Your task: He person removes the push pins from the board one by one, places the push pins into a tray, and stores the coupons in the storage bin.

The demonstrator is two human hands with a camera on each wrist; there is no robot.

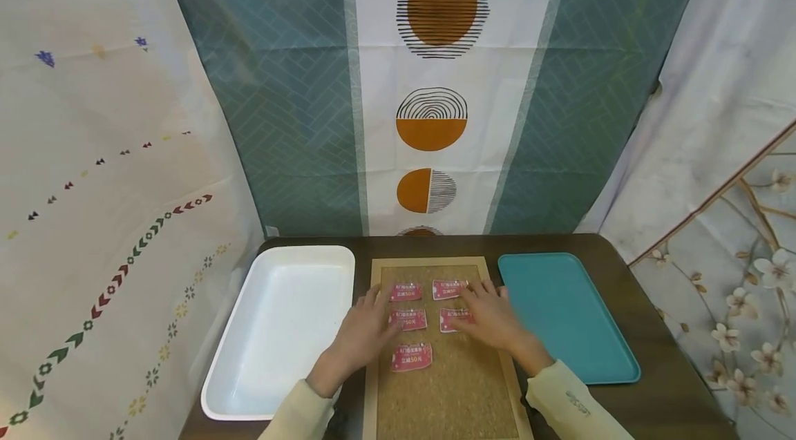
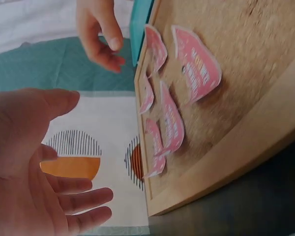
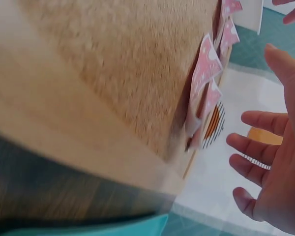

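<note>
Pink coupons (image 1: pixel 412 358), flat-looking in head view, show curled edges from the wrists, left grip (image 1: pixel 365 331) and right grip (image 1: pixel 494 316) spread, empty.

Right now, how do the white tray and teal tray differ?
The white tray has high walls, while the teal tray is shallow with a low rim. The white tray sits left of the corkboard, the teal tray to its right. Both have rounded corners and rest on the dark table.
</note>
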